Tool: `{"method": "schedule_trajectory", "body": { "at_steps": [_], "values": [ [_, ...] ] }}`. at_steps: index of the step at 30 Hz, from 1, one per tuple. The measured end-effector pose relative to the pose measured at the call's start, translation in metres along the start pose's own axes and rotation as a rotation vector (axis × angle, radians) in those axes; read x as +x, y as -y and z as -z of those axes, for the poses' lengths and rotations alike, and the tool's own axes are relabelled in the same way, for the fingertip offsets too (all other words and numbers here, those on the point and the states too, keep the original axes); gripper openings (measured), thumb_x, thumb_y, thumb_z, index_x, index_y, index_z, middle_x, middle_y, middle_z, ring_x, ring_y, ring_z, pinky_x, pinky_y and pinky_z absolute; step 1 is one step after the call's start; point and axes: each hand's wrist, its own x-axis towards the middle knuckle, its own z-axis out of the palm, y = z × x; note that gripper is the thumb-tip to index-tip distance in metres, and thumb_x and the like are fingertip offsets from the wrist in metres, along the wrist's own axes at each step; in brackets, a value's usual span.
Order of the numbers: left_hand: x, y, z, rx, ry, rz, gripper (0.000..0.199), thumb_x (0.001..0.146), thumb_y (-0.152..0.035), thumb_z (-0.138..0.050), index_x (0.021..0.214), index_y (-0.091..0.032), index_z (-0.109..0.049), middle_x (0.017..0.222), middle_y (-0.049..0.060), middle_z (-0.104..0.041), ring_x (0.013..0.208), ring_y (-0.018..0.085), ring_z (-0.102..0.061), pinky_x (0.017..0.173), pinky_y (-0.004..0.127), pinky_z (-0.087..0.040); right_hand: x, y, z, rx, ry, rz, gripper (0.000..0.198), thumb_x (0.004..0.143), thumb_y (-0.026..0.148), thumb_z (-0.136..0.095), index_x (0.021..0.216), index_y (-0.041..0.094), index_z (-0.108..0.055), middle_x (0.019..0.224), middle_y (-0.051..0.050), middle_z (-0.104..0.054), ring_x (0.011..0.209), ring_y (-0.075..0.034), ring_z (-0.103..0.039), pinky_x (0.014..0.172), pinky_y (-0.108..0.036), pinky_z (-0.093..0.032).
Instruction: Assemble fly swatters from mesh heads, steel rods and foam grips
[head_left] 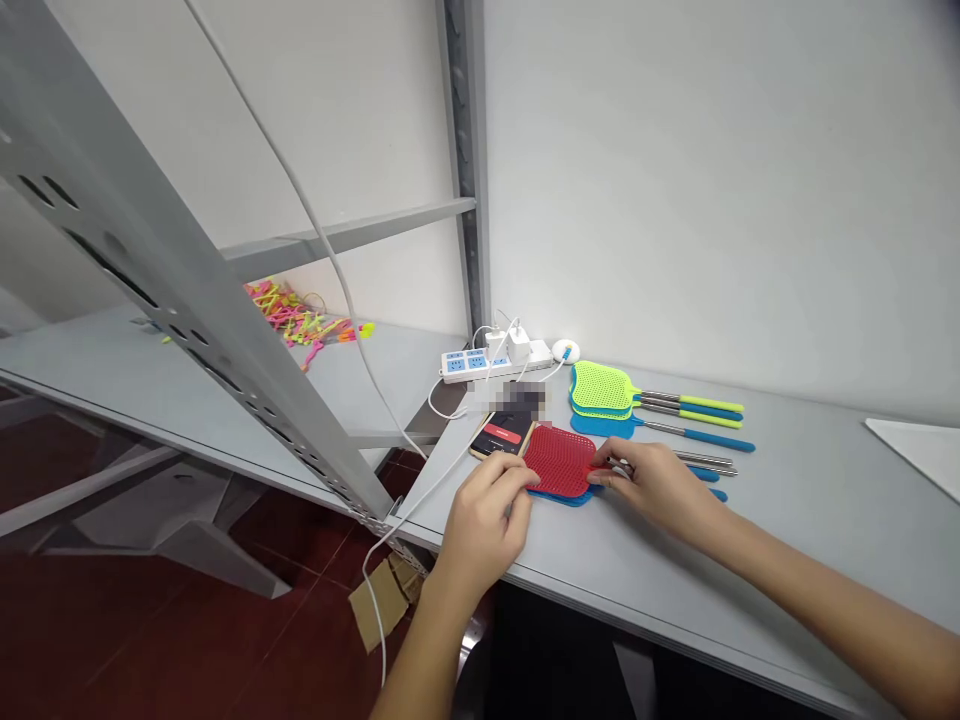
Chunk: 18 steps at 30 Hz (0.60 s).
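Bare forearms point(810, 588) end in left hand point(489, 515) and right hand point(656, 485), pinching a red, round-cornered, perforated swatter point(561, 462).

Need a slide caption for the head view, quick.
Left hand and right hand at a red swatter atop a blue swatter, beside a phone.

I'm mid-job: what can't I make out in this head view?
Head view:
Red swatter: part of its shaft, behind the right hand.
Blue swatter beneath: most of its head, covered by the red one.
Phone: upper screen, blurred by pixelation.
White object: cut off by the right edge.
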Motion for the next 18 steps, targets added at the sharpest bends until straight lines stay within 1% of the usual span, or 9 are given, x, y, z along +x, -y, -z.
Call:
{"method": "schedule_trajectory", "body": {
  "at_steps": [4,6,8,10,12,13,14,16,18],
  "values": [
    [0.018,0.002,0.002,0.058,0.079,0.037,0.026,0.089,-0.007,-0.043,0.097,-0.020,-0.065,0.099,0.006,-0.062,0.091,0.018,-0.059,0.081,0.033,-0.048,-0.002,0.001,0.000,-0.075,0.040,0.061,0.022,0.094,0.036,-0.050,0.095,0.022,-0.066,0.084,-0.006,-0.070,0.072,-0.021,-0.064,0.063,-0.032,-0.044],
    [0.034,-0.002,0.005,0.098,0.150,0.056,0.025,0.089,-0.007,-0.043,0.095,-0.020,-0.064,0.099,0.005,-0.063,0.092,0.018,-0.059,0.082,0.033,-0.048,-0.006,0.002,0.002,-0.150,0.039,0.090,0.021,0.096,0.034,-0.048,0.099,0.023,-0.066,0.088,-0.006,-0.069,0.077,-0.022,-0.065,0.065,-0.033,-0.046],
    [0.051,-0.008,0.003,0.136,0.245,0.040,0.024,0.089,-0.009,-0.044,0.095,-0.020,-0.064,0.099,0.004,-0.063,0.094,0.019,-0.058,0.085,0.034,-0.048,-0.013,0.001,0.008,-0.251,0.001,0.092,0.022,0.096,0.029,-0.046,0.102,0.023,-0.066,0.093,-0.007,-0.068,0.074,-0.021,-0.066,0.063,-0.032,-0.046],
    [0.070,-0.016,-0.004,0.165,0.337,-0.015,0.021,0.090,-0.013,-0.047,0.099,-0.022,-0.064,0.102,0.004,-0.063,0.099,0.021,-0.057,0.090,0.036,-0.047,-0.020,-0.003,0.018,-0.348,-0.065,0.081,0.022,0.096,0.028,-0.045,0.104,0.022,-0.064,0.097,-0.007,-0.066,0.069,-0.020,-0.065,0.058,-0.031,-0.045],
    [0.087,-0.026,-0.020,0.199,0.429,-0.077,0.021,0.090,-0.023,-0.053,0.109,-0.023,-0.063,0.108,0.005,-0.062,0.105,0.024,-0.055,0.093,0.039,-0.045,-0.029,-0.014,0.031,-0.419,-0.124,0.070,0.022,0.096,0.032,-0.047,0.104,0.022,-0.064,0.100,-0.007,-0.065,0.065,-0.019,-0.064,0.054,-0.031,-0.044],
    [0.095,-0.030,-0.031,0.220,0.477,-0.109,0.027,0.089,-0.030,-0.057,0.115,-0.023,-0.061,0.111,0.007,-0.061,0.108,0.026,-0.054,0.094,0.041,-0.044,-0.034,-0.022,0.038,-0.440,-0.144,0.059,0.023,0.095,0.035,-0.047,0.104,0.022,-0.063,0.099,-0.006,-0.065,0.064,-0.018,-0.064,0.052,-0.031,-0.044],
    [0.102,-0.034,-0.044,0.241,0.527,-0.138,0.037,0.088,-0.039,-0.060,0.121,-0.022,-0.058,0.114,0.009,-0.060,0.111,0.028,-0.053,0.094,0.043,-0.044,-0.040,-0.032,0.044,-0.454,-0.153,0.045,0.024,0.095,0.039,-0.048,0.105,0.022,-0.063,0.099,-0.006,-0.064,0.063,-0.018,-0.064,0.052,-0.030,-0.044],
    [0.112,-0.041,-0.073,0.276,0.624,-0.194,0.064,0.081,-0.059,-0.063,0.131,-0.020,-0.051,0.121,0.012,-0.058,0.116,0.032,-0.050,0.096,0.046,-0.042,-0.051,-0.056,0.056,-0.466,-0.144,0.013,0.029,0.094,0.046,-0.050,0.106,0.023,-0.062,0.098,-0.005,-0.064,0.062,-0.018,-0.064,0.052,-0.031,-0.045],
    [0.118,-0.046,-0.102,0.293,0.694,-0.252,0.089,0.072,-0.073,-0.062,0.140,-0.019,-0.042,0.131,0.016,-0.053,0.123,0.036,-0.046,0.099,0.051,-0.038,-0.063,-0.083,0.064,-0.459,-0.122,-0.006,0.033,0.092,0.051,-0.052,0.108,0.024,-0.061,0.100,-0.005,-0.064,0.060,-0.018,-0.065,0.053,-0.031,-0.047]
  ]
}}
